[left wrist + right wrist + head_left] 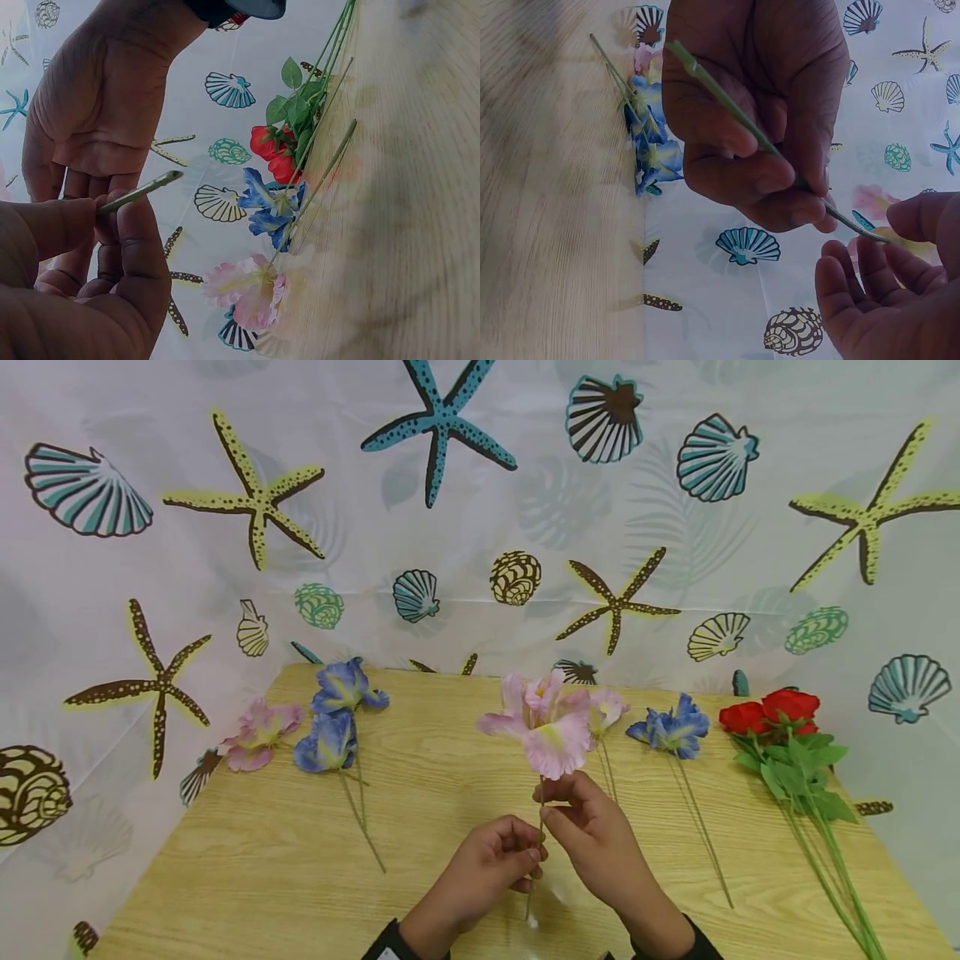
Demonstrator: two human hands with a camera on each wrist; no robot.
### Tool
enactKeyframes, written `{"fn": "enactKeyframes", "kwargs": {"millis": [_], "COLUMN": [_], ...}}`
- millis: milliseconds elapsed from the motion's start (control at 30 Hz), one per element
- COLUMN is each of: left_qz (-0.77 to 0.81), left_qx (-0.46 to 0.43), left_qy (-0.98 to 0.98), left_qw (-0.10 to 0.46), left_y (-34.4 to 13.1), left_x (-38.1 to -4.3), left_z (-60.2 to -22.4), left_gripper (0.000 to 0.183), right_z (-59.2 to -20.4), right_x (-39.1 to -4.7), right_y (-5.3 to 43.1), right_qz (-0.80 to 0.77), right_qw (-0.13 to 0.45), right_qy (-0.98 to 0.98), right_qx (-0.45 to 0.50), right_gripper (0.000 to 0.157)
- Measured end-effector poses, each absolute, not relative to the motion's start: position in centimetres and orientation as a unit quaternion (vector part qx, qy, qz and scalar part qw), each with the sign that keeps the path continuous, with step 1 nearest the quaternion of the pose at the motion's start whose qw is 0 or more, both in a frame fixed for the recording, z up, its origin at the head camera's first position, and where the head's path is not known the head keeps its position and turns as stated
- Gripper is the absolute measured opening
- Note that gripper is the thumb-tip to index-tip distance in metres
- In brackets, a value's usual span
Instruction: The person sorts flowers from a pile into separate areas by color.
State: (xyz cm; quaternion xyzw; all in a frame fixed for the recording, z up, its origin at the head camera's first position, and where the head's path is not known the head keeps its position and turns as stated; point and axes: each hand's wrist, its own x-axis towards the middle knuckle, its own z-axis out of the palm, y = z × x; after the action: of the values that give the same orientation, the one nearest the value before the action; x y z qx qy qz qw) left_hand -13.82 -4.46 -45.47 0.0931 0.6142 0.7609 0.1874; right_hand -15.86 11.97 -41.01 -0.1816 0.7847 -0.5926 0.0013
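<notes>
A pink artificial iris [553, 739] stands upright in front of me, its green stem [739, 112] between my two hands. My left hand [491, 867] pinches the lower stem between thumb and fingers; the cut end [169, 178] sticks out past them in the left wrist view. Just under the bloom, my right hand [592, 827] holds the stem with thumb and fingertips. Behind it a second pink flower [606, 708] lies on the table, partly hidden by the held bloom. To the right of my right hand lies a blue flower [673, 728].
Red roses [791, 710] with green leaves lie at the table's right side. On the left are two blue flowers [330, 742] and a pink flower [258, 735]. The wooden table [247, 860] meets a white cloth [465, 527] printed with shells and starfish.
</notes>
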Motion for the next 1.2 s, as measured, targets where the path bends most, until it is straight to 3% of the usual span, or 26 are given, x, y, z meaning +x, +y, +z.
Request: {"fn": "enactKeyframes", "kwargs": {"millis": [167, 367, 533, 767, 1200], "left_qz": [0.753, 0.722, 0.638, 0.422, 0.236], "left_qx": [0.092, 0.116, 0.15, 0.172, 0.103], "left_qy": [0.623, 0.665, 0.749, 0.89, 0.966], "left_qw": [0.191, 0.151, 0.095, 0.025, -0.013], "left_y": [-4.2, -4.1, -4.5, -5.6, -9.1], "left_x": [-13.7, -13.6, -13.9, -14.3, -15.2], "left_z": [-45.9, -46.2, -46.3, -46.6, -47.7], "left_gripper": [0.023, 0.023, 0.04, 0.074, 0.087], "right_z": [-40.7, -41.0, -41.4, -41.8, -43.6], "right_x": [-15.6, -15.8, -16.0, -16.8, -20.3], "right_y": [12.0, 12.1, 12.3, 12.8, 15.7], "right_qz": [-0.588, -0.582, -0.547, -0.481, -0.396], "right_qw": [-0.013, -0.04, -0.082, -0.134, -0.166], "right_qy": [0.794, 0.791, 0.812, 0.849, 0.896], "right_qx": [-0.153, -0.186, -0.184, -0.173, -0.114], "right_gripper": [0.021, 0.018, 0.014, 0.022, 0.026]}}
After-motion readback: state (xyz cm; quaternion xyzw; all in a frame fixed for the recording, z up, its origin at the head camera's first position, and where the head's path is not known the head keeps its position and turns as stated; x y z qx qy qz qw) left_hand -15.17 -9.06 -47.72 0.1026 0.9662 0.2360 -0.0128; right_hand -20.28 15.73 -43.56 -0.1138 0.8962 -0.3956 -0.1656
